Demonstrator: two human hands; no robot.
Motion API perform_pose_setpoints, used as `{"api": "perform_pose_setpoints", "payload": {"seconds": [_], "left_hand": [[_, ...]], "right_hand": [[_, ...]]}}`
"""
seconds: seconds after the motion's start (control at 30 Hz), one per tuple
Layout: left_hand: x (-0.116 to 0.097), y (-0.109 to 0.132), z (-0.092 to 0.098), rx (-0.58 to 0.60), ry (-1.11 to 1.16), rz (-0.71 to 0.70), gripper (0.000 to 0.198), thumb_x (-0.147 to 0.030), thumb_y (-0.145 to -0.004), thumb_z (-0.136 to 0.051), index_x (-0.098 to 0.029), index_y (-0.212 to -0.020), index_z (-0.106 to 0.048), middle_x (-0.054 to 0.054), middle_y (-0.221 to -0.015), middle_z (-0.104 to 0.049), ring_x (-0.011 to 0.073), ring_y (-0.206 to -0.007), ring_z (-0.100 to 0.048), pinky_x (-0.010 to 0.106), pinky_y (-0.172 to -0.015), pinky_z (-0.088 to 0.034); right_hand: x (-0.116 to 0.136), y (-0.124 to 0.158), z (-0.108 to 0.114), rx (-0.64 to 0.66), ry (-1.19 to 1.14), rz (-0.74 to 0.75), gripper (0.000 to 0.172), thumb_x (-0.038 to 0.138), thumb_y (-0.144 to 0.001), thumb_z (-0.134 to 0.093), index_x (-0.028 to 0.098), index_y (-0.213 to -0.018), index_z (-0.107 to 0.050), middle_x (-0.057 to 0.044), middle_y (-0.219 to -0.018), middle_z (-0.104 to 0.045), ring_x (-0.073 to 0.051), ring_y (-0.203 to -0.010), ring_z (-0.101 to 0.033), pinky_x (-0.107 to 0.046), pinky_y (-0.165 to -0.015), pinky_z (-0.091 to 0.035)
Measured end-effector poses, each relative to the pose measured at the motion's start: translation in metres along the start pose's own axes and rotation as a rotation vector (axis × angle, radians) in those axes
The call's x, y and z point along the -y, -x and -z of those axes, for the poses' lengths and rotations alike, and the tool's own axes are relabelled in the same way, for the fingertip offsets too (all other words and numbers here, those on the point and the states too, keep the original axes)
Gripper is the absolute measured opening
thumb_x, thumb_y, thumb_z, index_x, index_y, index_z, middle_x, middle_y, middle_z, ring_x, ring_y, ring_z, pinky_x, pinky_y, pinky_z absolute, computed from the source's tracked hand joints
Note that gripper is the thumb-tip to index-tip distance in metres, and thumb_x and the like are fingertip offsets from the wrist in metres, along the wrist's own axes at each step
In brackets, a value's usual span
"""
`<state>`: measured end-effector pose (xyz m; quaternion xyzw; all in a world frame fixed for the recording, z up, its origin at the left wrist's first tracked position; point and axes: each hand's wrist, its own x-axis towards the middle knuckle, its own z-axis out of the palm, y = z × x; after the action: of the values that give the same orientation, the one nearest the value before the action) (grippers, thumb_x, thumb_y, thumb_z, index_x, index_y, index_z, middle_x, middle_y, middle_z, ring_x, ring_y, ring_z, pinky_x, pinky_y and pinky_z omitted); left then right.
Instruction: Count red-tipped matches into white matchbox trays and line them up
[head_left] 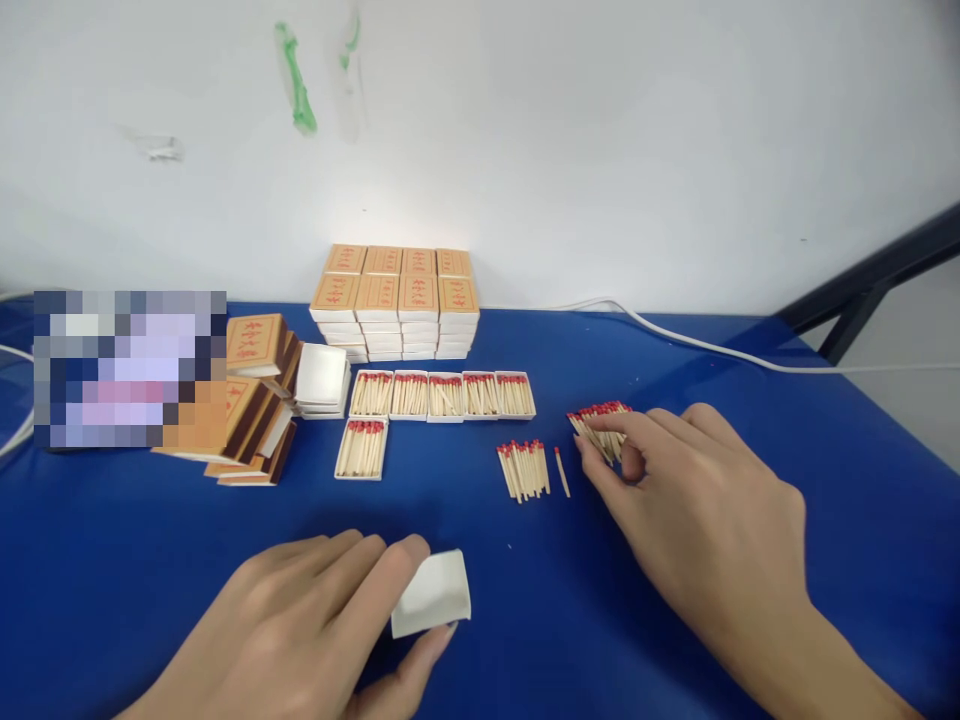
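Observation:
My left hand grips an empty white matchbox tray between thumb and fingers, low on the blue table. My right hand reaches forward, its fingers pinched on a bundle of red-tipped matches. A small loose pile of matches lies just left of it, with a single match beside that pile.
Filled trays form a row, with one more filled tray in front. Stacked closed matchboxes stand against the white wall. Empty sleeves and white trays are heaped at left. A white cable runs along the back.

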<state>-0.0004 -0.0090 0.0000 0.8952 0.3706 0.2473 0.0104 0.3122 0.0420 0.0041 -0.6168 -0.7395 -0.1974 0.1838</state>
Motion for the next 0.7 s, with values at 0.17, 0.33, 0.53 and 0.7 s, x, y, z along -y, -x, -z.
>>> {"api": "perform_pose_setpoints", "payload": {"seconds": [0.17, 0.33, 0.53, 0.7], "left_hand": [[0.0006, -0.0006, -0.001, -0.003, -0.003, 0.004, 0.016, -0.029, -0.119, -0.061, -0.017, -0.126, -0.069, -0.001, -0.081, -0.077, 0.0208, -0.061, -0.078, 0.038, -0.053, -0.061], [-0.0001, -0.0007, -0.0007, 0.01, 0.01, 0.005, 0.015, -0.029, -0.119, -0.062, -0.017, -0.126, -0.069, -0.002, -0.08, -0.075, 0.0198, -0.06, -0.076, 0.038, -0.053, -0.06], [-0.0009, 0.0016, 0.0001, 0.007, 0.002, 0.005, 0.016, -0.03, -0.12, -0.061, -0.018, -0.127, -0.068, -0.002, -0.08, -0.075, 0.0201, -0.06, -0.076, 0.039, -0.052, -0.06], [0.0, 0.001, -0.0003, 0.017, 0.008, 0.004, 0.017, -0.031, -0.12, -0.06, -0.018, -0.127, -0.068, -0.003, -0.08, -0.074, 0.019, -0.06, -0.075, 0.037, -0.052, -0.059]], "right_hand": [[-0.0021, 0.0001, -0.0037, -0.026, -0.009, 0.038, 0.031, 0.03, -0.112, -0.063, 0.023, -0.082, -0.071, -0.002, -0.068, -0.065, -0.022, -0.074, -0.054, -0.029, -0.05, -0.025], [-0.002, 0.0013, -0.004, -0.019, -0.013, 0.02, 0.034, 0.033, -0.113, -0.06, 0.023, -0.084, -0.075, -0.003, -0.069, -0.066, -0.024, -0.075, -0.054, -0.028, -0.049, -0.025], [-0.001, 0.0018, -0.0035, 0.002, -0.009, -0.009, 0.038, 0.035, -0.115, -0.058, 0.023, -0.083, -0.074, -0.003, -0.069, -0.067, -0.024, -0.075, -0.054, -0.028, -0.049, -0.022], [-0.0006, 0.0014, -0.003, 0.013, 0.005, -0.038, 0.043, 0.038, -0.116, -0.056, 0.023, -0.079, -0.071, -0.003, -0.067, -0.066, -0.024, -0.074, -0.054, -0.029, -0.05, -0.02]]}}
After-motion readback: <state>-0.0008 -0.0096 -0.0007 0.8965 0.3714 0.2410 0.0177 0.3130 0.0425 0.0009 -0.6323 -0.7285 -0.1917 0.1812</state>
